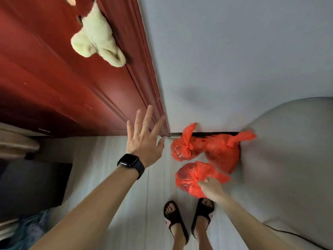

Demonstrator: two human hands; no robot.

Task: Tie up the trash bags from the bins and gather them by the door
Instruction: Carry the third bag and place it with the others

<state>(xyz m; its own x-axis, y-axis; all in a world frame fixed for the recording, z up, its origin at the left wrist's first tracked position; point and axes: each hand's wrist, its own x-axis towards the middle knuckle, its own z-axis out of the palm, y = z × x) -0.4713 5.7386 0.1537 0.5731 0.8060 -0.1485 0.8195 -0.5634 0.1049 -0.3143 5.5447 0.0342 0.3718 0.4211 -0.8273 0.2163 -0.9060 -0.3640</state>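
Three tied red trash bags are near the dark red door (54,83). Two lie on the floor against the wall's base: a small one (182,150) right beside the door frame and a larger one (223,152) to its right, touching the grey seat. My right hand (211,188) grips the third red bag (189,177) at its knot, just in front of the other two and above my feet. My left hand (144,139) is held out with fingers spread, holding nothing, close to the door's lower corner. A black watch sits on that wrist.
A pale green plush toy (97,38) hangs on the door. A grey rounded seat (288,159) fills the right side. A dark box (34,184) and a blue bag (30,228) sit at the left. My feet in black sandals (189,219) stand on pale floorboards.
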